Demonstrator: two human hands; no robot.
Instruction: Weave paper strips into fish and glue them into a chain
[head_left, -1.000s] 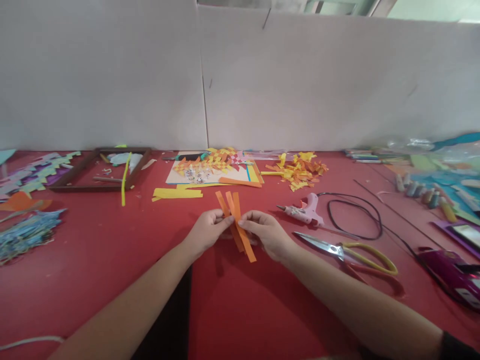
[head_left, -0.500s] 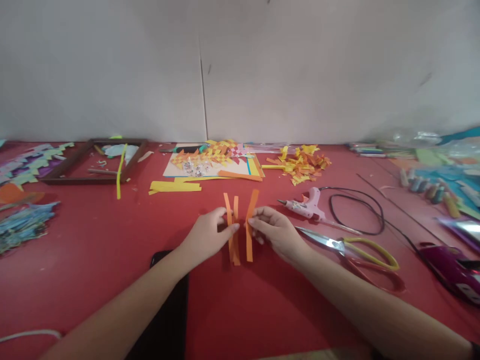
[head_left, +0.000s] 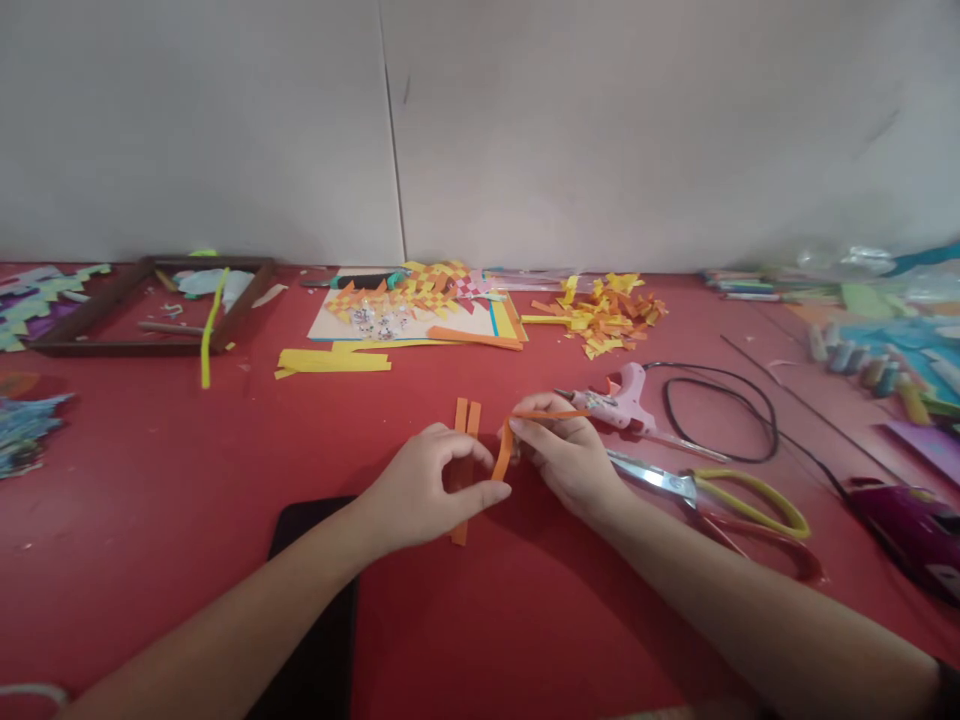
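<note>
Two orange paper strips (head_left: 466, 417) lie side by side on the red table (head_left: 187, 480). My left hand (head_left: 427, 492) rests over their lower part, thumb and forefinger curled and pinching the bottom end of a third orange strip (head_left: 502, 452). That strip bends over at the top, and my right hand (head_left: 566, 455) pinches its folded upper end.
A pink glue gun (head_left: 619, 402) with black cable and yellow-handled scissors (head_left: 720, 490) lie just right of my hands. Yellow strips (head_left: 330, 360), a woven orange-yellow sheet (head_left: 420, 300), paper scraps (head_left: 607, 315) and a wooden frame (head_left: 142, 300) lie behind. A dark phone (head_left: 311, 600) lies under my left forearm.
My right hand has pulled one strip away from the other two and folded its top over to the right. My left hand has moved onto the strips.
</note>
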